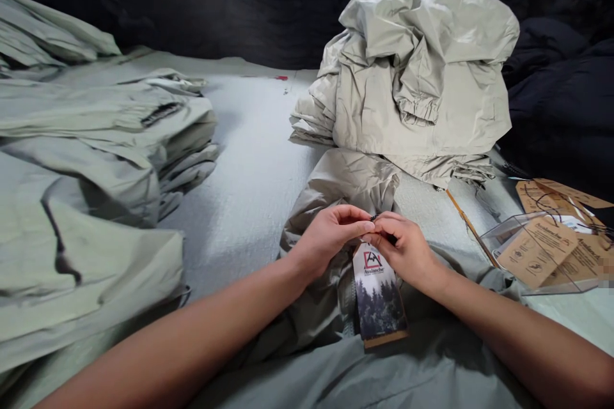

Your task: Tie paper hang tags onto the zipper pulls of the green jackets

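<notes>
My left hand [330, 236] and my right hand [403, 246] meet at the fingertips, both closed in a pinch. Between them a bit of dark cord [375, 218] shows, mostly hidden by the fingers. Just below hangs a printed hang tag [380, 297] with a red mountain logo, the word Avalanche and a forest picture; a brown layer shows at its lower edge. Under both hands a grey-green jacket [330, 332] lies bunched, with a zipper running beside the tag.
Folded jackets [426, 96] are piled at the back right of the white table [244, 166]. More grey-green garments [91, 204] are heaped on the left. A clear plastic tray [566, 287] at the right holds several brown tags [538, 249] with dark cords. Dark fabric [206, 6] covers the back.
</notes>
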`<move>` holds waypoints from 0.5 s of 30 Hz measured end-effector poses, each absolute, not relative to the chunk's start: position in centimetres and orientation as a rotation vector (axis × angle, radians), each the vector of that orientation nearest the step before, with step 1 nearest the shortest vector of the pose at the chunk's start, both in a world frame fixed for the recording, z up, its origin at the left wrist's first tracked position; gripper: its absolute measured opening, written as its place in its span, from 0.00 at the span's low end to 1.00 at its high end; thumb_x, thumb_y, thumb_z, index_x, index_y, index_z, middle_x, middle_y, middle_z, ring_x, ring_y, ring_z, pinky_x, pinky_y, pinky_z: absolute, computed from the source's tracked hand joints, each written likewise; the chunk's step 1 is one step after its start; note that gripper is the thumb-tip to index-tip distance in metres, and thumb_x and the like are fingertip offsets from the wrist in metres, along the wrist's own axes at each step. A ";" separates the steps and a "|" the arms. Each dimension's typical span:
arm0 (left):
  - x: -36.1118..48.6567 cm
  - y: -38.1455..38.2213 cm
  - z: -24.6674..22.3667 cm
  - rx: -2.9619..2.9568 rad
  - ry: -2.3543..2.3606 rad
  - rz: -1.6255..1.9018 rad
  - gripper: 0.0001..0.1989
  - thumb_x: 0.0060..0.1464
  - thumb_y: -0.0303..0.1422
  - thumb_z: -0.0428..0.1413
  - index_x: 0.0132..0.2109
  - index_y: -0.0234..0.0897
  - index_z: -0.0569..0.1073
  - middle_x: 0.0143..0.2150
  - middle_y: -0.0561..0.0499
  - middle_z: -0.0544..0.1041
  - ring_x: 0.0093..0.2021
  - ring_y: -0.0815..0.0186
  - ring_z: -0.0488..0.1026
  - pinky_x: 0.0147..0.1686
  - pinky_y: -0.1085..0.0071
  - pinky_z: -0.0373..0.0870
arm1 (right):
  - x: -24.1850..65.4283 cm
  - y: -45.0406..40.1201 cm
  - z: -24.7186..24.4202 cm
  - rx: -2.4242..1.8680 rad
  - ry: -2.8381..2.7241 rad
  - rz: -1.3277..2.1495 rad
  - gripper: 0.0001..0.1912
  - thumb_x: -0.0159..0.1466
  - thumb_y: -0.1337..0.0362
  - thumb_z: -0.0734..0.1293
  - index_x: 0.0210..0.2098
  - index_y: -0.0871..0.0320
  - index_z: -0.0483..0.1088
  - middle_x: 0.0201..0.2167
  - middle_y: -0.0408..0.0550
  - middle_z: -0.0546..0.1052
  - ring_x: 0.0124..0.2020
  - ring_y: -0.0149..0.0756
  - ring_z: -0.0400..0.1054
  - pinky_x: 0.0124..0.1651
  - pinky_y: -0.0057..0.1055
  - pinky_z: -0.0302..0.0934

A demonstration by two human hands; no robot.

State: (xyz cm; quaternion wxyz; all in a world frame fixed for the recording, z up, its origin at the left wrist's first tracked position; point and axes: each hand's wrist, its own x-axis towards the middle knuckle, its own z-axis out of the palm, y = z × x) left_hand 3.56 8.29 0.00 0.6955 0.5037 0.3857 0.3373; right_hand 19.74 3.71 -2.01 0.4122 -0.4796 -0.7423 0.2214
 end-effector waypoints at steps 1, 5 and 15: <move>3.5 8.3 0.0 1.137 0.879 0.749 0.11 0.40 0.34 0.67 0.32 0.33 0.78 0.29 0.51 0.76 0.29 0.69 0.70 0.31 0.74 0.65 | 19.8 3.7 -2.0 -1.211 -1.878 0.544 0.12 0.66 0.62 0.63 0.27 0.57 0.70 0.26 0.44 0.69 0.30 0.33 0.65 0.34 0.29 0.59; 3.7 8.1 -0.3 1.154 0.891 0.765 0.11 0.41 0.34 0.67 0.31 0.32 0.77 0.29 0.51 0.76 0.30 0.70 0.70 0.32 0.74 0.65 | 19.8 3.4 -1.6 -1.267 -1.968 0.381 0.12 0.67 0.63 0.63 0.28 0.57 0.72 0.27 0.47 0.71 0.32 0.35 0.66 0.36 0.31 0.59; 4.4 7.4 -1.4 0.884 0.738 0.794 0.14 0.44 0.37 0.67 0.33 0.32 0.75 0.26 0.55 0.72 0.26 0.74 0.67 0.29 0.76 0.62 | 19.0 3.2 -1.9 -1.399 -2.295 -0.086 0.11 0.67 0.70 0.58 0.33 0.59 0.71 0.30 0.50 0.71 0.34 0.40 0.60 0.40 0.36 0.55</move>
